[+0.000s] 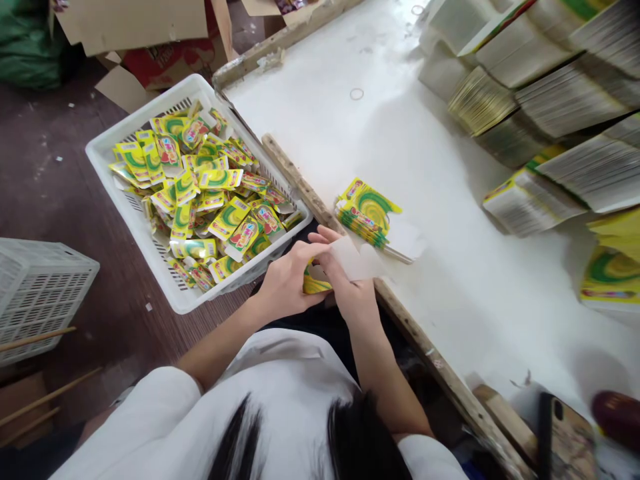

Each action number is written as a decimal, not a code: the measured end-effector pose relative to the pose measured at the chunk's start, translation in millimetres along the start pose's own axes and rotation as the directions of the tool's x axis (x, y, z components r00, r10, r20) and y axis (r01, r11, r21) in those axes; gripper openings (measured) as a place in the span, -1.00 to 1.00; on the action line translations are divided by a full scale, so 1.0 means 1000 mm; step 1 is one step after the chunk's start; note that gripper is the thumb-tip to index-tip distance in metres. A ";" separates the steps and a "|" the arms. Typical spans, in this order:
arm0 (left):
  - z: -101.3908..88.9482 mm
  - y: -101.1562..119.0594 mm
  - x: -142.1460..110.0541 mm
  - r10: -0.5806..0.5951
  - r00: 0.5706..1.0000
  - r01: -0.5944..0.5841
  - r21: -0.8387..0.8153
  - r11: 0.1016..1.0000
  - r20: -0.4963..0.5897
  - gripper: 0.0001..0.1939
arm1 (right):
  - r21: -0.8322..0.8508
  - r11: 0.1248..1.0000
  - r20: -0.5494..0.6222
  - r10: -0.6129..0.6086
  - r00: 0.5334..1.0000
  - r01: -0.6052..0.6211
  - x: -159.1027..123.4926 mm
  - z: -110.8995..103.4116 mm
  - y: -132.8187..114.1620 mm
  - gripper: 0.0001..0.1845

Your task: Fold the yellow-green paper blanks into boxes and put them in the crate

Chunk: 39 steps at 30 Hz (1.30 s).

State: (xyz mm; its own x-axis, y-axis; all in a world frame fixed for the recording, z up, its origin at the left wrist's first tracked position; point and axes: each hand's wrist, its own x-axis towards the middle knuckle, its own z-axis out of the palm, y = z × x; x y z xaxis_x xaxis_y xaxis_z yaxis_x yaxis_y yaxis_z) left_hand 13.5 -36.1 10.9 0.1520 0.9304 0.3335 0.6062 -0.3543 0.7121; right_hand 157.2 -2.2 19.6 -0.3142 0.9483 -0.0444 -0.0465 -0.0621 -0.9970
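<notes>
Between my two hands, over the table's near edge, is a small yellow-and-green carton (pixel 316 285) with its white flaps sticking out to the right. My left hand (pixel 287 277) curls round its left side, fingers closed on it. My right hand (pixel 345 280) pinches the same carton, thumb and fingers by the pale flap. Just beyond my fingers a small stack of flat cartons (pixel 367 210) lies on the white tabletop (pixel 400 153). To the left, a white plastic basket (pixel 103 157) is heaped with folded yellow cartons (pixel 230 219).
Tall bundles of flat cartons (pixel 565 100) stand at the right, with more yellow cartons (pixel 613 273) below them. A phone (pixel 565 433) lies at the lower right. A wooden strip (pixel 300 180) edges the table. Another white crate (pixel 45 293) and open cardboard boxes (pixel 135 27) are on the left.
</notes>
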 end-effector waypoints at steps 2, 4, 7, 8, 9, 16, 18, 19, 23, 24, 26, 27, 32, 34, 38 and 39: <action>0.000 -0.002 0.001 0.028 0.999 -0.028 -0.001 1.000 -0.047 -0.40 | 0.055 0.998 0.033 0.033 0.999 -0.035 0.002 0.000 0.007 -0.47; 0.001 -0.006 0.001 0.003 0.999 -0.004 -0.014 1.000 -0.034 -0.47 | 0.053 0.998 0.063 -0.026 0.998 0.023 0.001 0.000 0.013 -0.33; 0.003 -0.012 -0.001 -0.078 0.996 0.080 -0.029 0.996 0.048 -0.47 | -0.138 0.962 0.151 -0.215 0.965 0.236 -0.005 -0.002 0.014 -0.28; 0.004 -0.013 -0.002 -0.100 0.994 0.101 -0.031 0.994 0.046 -0.44 | -0.232 0.926 0.191 -0.258 0.947 0.299 -0.006 -0.002 0.012 -0.38; 0.005 -0.015 -0.002 -0.113 0.993 0.114 -0.032 0.993 0.024 -0.40 | -0.316 0.884 0.217 -0.285 0.934 0.343 -0.007 -0.004 0.011 -0.49; -0.013 -0.012 -0.001 -0.180 0.983 0.175 0.133 0.976 0.030 -0.47 | -0.456 0.794 0.240 -0.325 0.915 0.402 -0.002 -0.019 0.008 -0.59; -0.020 -0.012 -0.001 -0.177 0.982 0.166 0.157 0.974 0.060 -0.48 | -0.474 0.776 0.344 -0.271 0.899 0.416 -0.001 -0.023 0.008 -0.58; -0.022 -0.012 0.000 -0.171 0.982 0.158 0.156 0.975 0.074 -0.48 | -0.481 0.771 0.376 -0.248 0.893 0.417 -0.001 -0.026 0.007 -0.57; -0.029 -0.011 0.004 -0.165 0.976 0.146 0.135 0.980 0.144 -0.44 | -0.483 0.769 0.465 -0.181 0.867 0.419 0.001 -0.038 -0.002 -0.57; -0.029 -0.010 0.006 -0.161 0.974 0.139 0.136 0.981 0.159 -0.43 | -0.482 0.769 0.489 -0.162 0.857 0.421 0.001 -0.040 -0.003 -0.57; -0.028 -0.007 0.008 -0.152 0.972 0.125 0.153 0.980 0.179 -0.43 | -0.487 0.769 0.502 -0.140 0.853 0.413 0.003 -0.041 -0.004 -0.58; -0.026 -0.005 0.009 -0.154 0.971 0.123 0.171 0.978 0.181 -0.44 | -0.493 0.771 0.483 -0.143 0.864 0.403 0.003 -0.039 -0.003 -0.60; -0.020 -0.003 0.009 -0.185 0.969 0.155 0.183 0.971 0.161 -0.44 | -0.459 0.812 0.390 -0.181 0.903 0.361 0.006 -0.026 0.002 -0.64; -0.026 -0.010 0.008 -0.223 0.961 0.199 0.152 0.968 0.165 -0.40 | -0.419 0.824 0.418 -0.197 0.887 0.381 0.010 -0.033 0.001 -0.58; -0.051 -0.042 0.003 -0.336 0.932 0.361 0.352 0.864 -0.133 -0.31 | -0.634 0.737 -0.011 -0.313 0.950 0.236 0.026 -0.069 0.008 -0.51; -0.057 -0.050 0.002 -0.345 0.910 0.411 0.394 0.822 -0.229 -0.24 | -0.719 0.681 -0.144 -0.343 0.928 0.141 0.030 -0.078 0.013 -0.54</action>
State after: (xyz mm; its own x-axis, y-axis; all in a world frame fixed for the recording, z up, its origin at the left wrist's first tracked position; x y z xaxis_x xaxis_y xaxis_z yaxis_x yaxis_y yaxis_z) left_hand -61.0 -21.8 11.6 -0.2497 0.9477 0.1990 0.8683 0.1281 0.4792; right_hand 221.6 49.6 0.3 -0.1395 0.9462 0.2921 0.6055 0.3149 -0.7309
